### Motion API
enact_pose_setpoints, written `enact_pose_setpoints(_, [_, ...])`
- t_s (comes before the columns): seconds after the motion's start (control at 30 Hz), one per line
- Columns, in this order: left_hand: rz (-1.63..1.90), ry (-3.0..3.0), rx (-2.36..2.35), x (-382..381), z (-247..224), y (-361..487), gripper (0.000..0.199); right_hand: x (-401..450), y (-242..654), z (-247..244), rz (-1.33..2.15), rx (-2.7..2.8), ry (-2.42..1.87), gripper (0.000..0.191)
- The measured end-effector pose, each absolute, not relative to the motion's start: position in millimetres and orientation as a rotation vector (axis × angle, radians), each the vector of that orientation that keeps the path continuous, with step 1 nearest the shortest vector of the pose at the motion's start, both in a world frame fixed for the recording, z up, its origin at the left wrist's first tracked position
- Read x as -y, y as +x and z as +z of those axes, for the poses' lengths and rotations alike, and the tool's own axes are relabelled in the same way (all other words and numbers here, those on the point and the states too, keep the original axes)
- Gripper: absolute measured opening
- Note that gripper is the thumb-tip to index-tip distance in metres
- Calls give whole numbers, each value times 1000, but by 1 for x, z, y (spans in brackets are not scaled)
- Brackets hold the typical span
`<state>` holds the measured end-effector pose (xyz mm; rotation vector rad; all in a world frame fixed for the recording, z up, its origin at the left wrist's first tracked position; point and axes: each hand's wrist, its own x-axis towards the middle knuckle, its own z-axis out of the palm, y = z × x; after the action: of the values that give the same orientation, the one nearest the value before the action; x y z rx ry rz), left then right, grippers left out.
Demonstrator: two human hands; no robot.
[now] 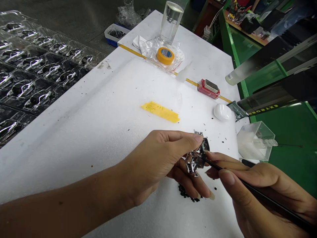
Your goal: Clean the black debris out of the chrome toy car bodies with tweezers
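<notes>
Over the white foam-covered table (104, 109), my left hand (160, 155) pinches a small shiny chrome-and-black part (194, 162) between thumb and fingers. My right hand (257, 188) grips a thin black pen-like tool (247, 188), perhaps tweezers. The tool's tip reaches the open inner side of the chrome part; what it touches there is too small to make out. A heap of tiny black pieces (184, 193) lies below my left fingers, partly hidden by them. Tiny dark and silvery bits (198, 133) lie just beyond the part.
A strip of yellow tape (160, 111) lies on the foam. Farther back are a tape roll (165, 56), a clear cup (172, 23), a red box (208, 88) and a white earbud-style case (222, 111). Clear trays (37, 62) of chrome parts fill the left; a clear container (257, 140) stands right.
</notes>
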<state>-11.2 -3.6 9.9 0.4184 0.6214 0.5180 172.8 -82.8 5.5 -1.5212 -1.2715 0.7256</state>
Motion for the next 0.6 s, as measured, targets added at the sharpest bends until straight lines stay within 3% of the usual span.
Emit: enact_pose_setpoints(0.6, [530, 427, -611, 4, 10, -12, 34, 82, 179, 1, 730, 1357, -1430, 11])
